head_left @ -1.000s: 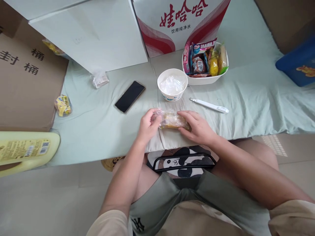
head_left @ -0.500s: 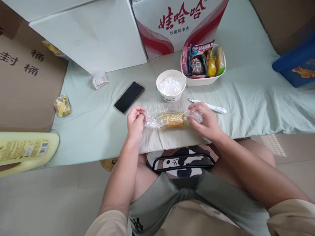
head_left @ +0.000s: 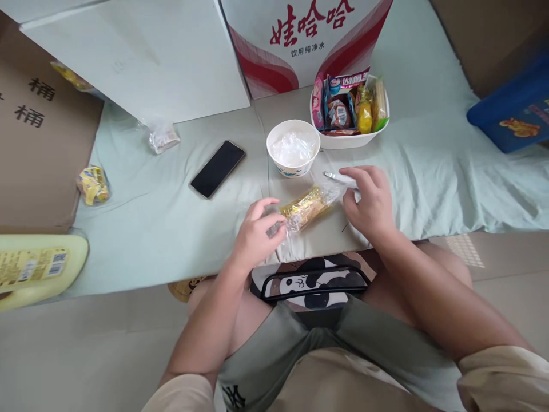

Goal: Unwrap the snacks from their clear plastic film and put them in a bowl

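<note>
A yellow snack roll in clear plastic wrap (head_left: 309, 207) lies tilted on the green cloth, its right end higher in the view. My left hand (head_left: 259, 232) has its fingers and thumb round the crumpled film at the left end. Beside the other end, my right hand (head_left: 369, 203) is apart from the wrap, thumb and forefinger spread. Its fingers are over a slim white box cutter (head_left: 334, 177), hiding most of the handle. Just behind the roll stands a white paper bowl (head_left: 293, 171) with clear plastic film (head_left: 294, 147) inside.
A white tub (head_left: 354, 141) of packaged snacks stands behind the cutter. A black phone (head_left: 218, 169) lies left of the bowl, and small packets (head_left: 93, 185) lie further left. Large boxes (head_left: 295, 68) line the back. A blue container (head_left: 510, 109) is at right.
My right hand has let go of the wrap's right end and moved over to the box cutter. The roll has turned, its right end rising in view; my left hand has shifted right.
</note>
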The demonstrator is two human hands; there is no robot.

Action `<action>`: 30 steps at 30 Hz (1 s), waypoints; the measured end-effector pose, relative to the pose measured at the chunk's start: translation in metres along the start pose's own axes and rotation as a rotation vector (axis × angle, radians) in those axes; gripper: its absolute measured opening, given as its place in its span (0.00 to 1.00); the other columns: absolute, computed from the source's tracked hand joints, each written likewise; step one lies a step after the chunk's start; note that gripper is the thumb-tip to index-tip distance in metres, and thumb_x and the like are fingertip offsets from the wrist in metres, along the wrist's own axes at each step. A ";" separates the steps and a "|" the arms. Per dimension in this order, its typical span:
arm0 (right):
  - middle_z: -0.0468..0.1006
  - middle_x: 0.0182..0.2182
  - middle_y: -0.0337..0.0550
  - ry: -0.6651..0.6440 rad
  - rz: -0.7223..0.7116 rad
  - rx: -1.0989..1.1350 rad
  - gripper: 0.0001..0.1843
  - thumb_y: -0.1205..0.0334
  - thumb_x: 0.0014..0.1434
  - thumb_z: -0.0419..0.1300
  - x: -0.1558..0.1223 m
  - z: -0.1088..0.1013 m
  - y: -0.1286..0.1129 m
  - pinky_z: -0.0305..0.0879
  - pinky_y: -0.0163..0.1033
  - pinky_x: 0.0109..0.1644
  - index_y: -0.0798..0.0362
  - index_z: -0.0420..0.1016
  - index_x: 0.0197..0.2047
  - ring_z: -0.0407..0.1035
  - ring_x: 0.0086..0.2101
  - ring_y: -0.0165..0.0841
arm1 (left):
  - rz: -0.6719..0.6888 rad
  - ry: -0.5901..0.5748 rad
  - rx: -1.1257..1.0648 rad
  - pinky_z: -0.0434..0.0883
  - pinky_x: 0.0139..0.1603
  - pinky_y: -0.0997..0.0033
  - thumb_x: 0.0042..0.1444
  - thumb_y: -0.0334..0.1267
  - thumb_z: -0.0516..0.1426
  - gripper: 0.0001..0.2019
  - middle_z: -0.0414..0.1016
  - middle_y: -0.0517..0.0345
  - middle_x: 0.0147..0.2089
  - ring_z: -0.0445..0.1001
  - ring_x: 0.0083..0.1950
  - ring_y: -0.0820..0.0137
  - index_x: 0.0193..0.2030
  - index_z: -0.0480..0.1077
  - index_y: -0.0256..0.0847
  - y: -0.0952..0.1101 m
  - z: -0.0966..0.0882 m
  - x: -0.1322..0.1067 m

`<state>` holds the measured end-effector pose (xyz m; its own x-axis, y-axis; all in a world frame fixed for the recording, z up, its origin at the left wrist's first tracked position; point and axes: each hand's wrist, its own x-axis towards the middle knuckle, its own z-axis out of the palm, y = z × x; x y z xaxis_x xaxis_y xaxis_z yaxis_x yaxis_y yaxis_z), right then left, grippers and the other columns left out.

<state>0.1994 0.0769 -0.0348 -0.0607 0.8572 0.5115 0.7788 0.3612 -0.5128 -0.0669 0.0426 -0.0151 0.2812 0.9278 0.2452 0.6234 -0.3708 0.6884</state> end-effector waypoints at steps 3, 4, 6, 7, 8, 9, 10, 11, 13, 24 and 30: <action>0.77 0.49 0.47 -0.008 -0.127 -0.140 0.12 0.72 0.58 0.57 -0.004 -0.004 -0.007 0.60 0.57 0.56 0.46 0.77 0.39 0.69 0.54 0.50 | 0.094 0.124 -0.055 0.76 0.57 0.58 0.57 0.30 0.59 0.05 0.79 0.49 0.50 0.79 0.54 0.62 0.33 0.77 0.41 -0.005 -0.006 0.004; 0.77 0.50 0.46 -0.019 -0.181 -0.155 0.08 0.70 0.58 0.58 -0.005 -0.006 -0.011 0.58 0.58 0.57 0.47 0.76 0.36 0.68 0.56 0.51 | 0.121 0.146 -0.099 0.77 0.54 0.60 0.57 0.29 0.59 0.05 0.80 0.50 0.47 0.80 0.51 0.64 0.33 0.76 0.41 -0.006 -0.010 0.005; 0.78 0.53 0.45 -0.077 -0.299 -0.116 0.06 0.69 0.59 0.59 -0.008 -0.010 -0.019 0.58 0.55 0.59 0.48 0.74 0.37 0.70 0.56 0.49 | 0.146 0.145 -0.179 0.79 0.47 0.65 0.56 0.28 0.59 0.05 0.82 0.53 0.41 0.81 0.44 0.67 0.33 0.75 0.41 -0.005 -0.020 0.005; 0.79 0.54 0.46 -0.122 -0.350 -0.074 0.07 0.69 0.60 0.59 -0.009 -0.012 -0.023 0.60 0.51 0.57 0.49 0.74 0.40 0.72 0.53 0.45 | 0.140 0.116 -0.215 0.79 0.43 0.67 0.56 0.29 0.59 0.05 0.82 0.54 0.38 0.81 0.40 0.68 0.32 0.75 0.41 -0.004 -0.025 0.005; 0.79 0.55 0.47 -0.170 -0.385 -0.028 0.09 0.68 0.60 0.58 -0.009 -0.014 -0.025 0.63 0.47 0.53 0.50 0.73 0.44 0.75 0.48 0.41 | 0.119 0.058 -0.253 0.78 0.40 0.68 0.55 0.29 0.59 0.05 0.83 0.54 0.37 0.81 0.37 0.69 0.32 0.76 0.41 -0.002 -0.029 0.004; 0.79 0.55 0.49 -0.212 -0.405 0.011 0.11 0.67 0.61 0.58 -0.009 -0.015 -0.027 0.64 0.44 0.48 0.51 0.73 0.48 0.76 0.43 0.37 | 0.079 -0.035 -0.303 0.78 0.37 0.69 0.55 0.30 0.60 0.04 0.83 0.54 0.36 0.81 0.35 0.69 0.33 0.77 0.41 -0.001 -0.033 0.003; 0.81 0.52 0.49 -0.243 -0.413 0.038 0.13 0.66 0.62 0.58 -0.009 -0.017 -0.028 0.64 0.41 0.43 0.53 0.73 0.50 0.75 0.37 0.33 | 0.017 -0.158 -0.363 0.78 0.36 0.70 0.56 0.32 0.60 0.05 0.84 0.53 0.36 0.82 0.34 0.68 0.34 0.78 0.41 0.000 -0.036 0.002; 0.83 0.46 0.46 -0.261 -0.420 0.051 0.12 0.65 0.63 0.58 -0.009 -0.018 -0.029 0.62 0.41 0.39 0.53 0.73 0.50 0.74 0.32 0.31 | -0.060 -0.300 -0.425 0.78 0.34 0.70 0.57 0.33 0.59 0.06 0.85 0.53 0.37 0.83 0.34 0.67 0.37 0.79 0.41 0.001 -0.039 0.001; 0.82 0.31 0.38 -0.269 -0.445 0.046 0.08 0.63 0.65 0.57 -0.008 -0.021 -0.029 0.58 0.42 0.39 0.52 0.76 0.45 0.70 0.26 0.30 | -0.212 -0.538 -0.525 0.78 0.33 0.71 0.59 0.35 0.59 0.09 0.86 0.51 0.38 0.84 0.35 0.66 0.42 0.80 0.41 -0.001 -0.042 -0.001; 0.75 0.20 0.37 -0.421 -0.415 -0.179 0.15 0.61 0.69 0.53 -0.016 -0.015 -0.021 0.51 0.42 0.39 0.52 0.77 0.34 0.60 0.21 0.29 | -0.136 -0.107 0.056 0.70 0.66 0.46 0.49 0.40 0.69 0.20 0.77 0.50 0.58 0.73 0.61 0.55 0.50 0.78 0.45 -0.006 -0.027 0.003; 0.83 0.49 0.47 -0.354 -0.352 -0.174 0.17 0.62 0.66 0.57 -0.018 -0.008 -0.027 0.58 0.46 0.50 0.50 0.76 0.56 0.77 0.42 0.39 | -0.332 -0.179 -0.242 0.76 0.55 0.58 0.61 0.44 0.61 0.09 0.82 0.50 0.51 0.79 0.52 0.61 0.43 0.77 0.43 -0.010 -0.013 0.008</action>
<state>0.1849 0.0490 -0.0247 -0.5212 0.7772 0.3527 0.7633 0.6093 -0.2148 -0.0803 0.0540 -0.0109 0.2297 0.9654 -0.1236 0.5189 -0.0140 0.8547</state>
